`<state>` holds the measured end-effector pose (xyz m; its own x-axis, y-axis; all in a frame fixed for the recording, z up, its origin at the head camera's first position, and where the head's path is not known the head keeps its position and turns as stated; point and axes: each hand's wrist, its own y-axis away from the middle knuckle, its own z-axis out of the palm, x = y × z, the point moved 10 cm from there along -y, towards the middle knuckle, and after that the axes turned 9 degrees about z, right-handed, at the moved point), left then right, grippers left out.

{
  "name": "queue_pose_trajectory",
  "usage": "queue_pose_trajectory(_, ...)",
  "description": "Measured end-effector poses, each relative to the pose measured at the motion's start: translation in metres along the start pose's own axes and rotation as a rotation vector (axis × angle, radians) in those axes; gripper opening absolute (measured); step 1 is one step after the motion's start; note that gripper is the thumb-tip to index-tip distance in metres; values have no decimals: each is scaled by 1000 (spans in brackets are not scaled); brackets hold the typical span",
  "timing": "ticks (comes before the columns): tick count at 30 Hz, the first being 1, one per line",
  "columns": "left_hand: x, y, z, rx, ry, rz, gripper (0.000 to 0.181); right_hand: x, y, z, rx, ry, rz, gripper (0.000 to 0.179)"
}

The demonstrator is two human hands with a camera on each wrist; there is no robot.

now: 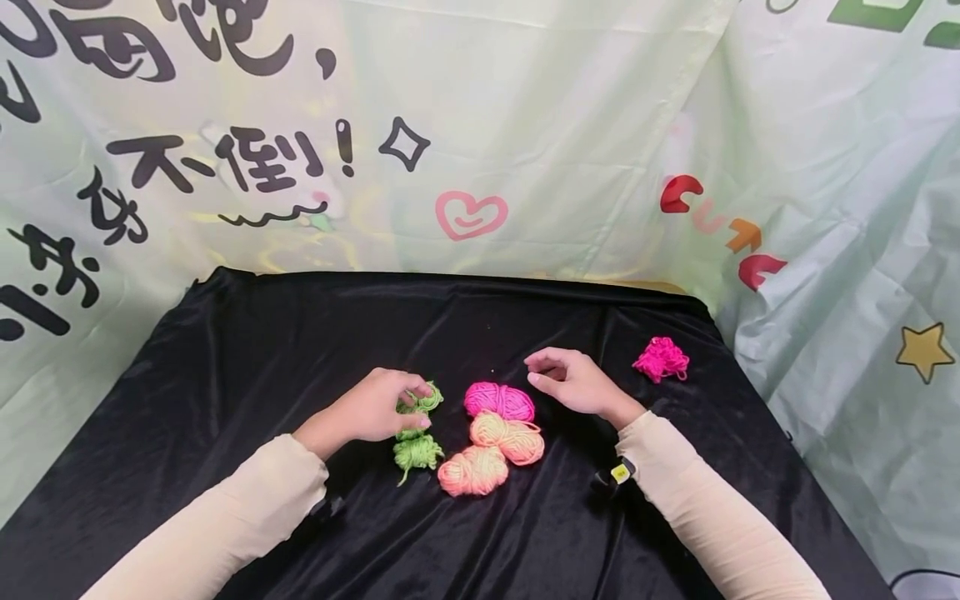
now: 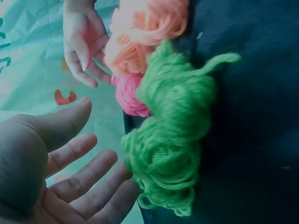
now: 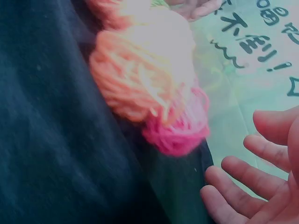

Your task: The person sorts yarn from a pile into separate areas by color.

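Note:
My left hand [image 1: 381, 406] hovers over a row of green yarn balls [image 1: 417, 453] left of centre, partly hiding them. In the left wrist view its fingers are spread beside the green yarn [image 2: 161, 158], and they look close to it; touching or not, I cannot tell. A pink yarn ball [image 1: 498, 402], a pale yellow-orange yarn ball [image 1: 510, 437] and a peach yarn ball [image 1: 472, 472] lie against one another in a column. Behind and right of the pink ball, my right hand [image 1: 573, 382] is raised with loosely bent fingers. Nothing is between its fingers in the right wrist view.
A loose tangle of bright pink yarn [image 1: 661, 360] lies at the right rear of the table. Black cloth [image 1: 300, 333] with folds covers the tabletop. Printed fabric curtains [image 1: 562, 150] hang behind and at the sides.

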<state>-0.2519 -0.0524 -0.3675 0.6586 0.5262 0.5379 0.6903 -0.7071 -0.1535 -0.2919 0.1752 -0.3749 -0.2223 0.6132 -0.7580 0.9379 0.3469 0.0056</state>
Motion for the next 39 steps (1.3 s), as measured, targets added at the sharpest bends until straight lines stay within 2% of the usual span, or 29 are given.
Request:
queue_pose_trajectory(4, 4, 11, 1, 25, -88, 70, 32, -6, 1, 12, -24, 54, -21, 30)
queue_pose_trajectory(9, 4, 18, 9, -7, -119, 102, 28, -8, 0, 26, -69, 82, -23, 31)
queue_pose_trajectory(13, 6, 20, 14, -38, -145, 98, 27, -11, 0, 35, -100, 102, -45, 30)
queue_pose_trajectory(22, 6, 22, 22, -73, -182, 32, 23, -10, 0, 50, -151, 141, -66, 41)
queue_pose_trajectory(26, 6, 21, 25, -90, -200, 39, 20, -9, 1, 51, -145, 154, -73, 43)
queue_pose_trajectory(39, 8, 20, 26, -115, -217, 24, 19, -10, 2, 49, -105, 177, -67, 29)
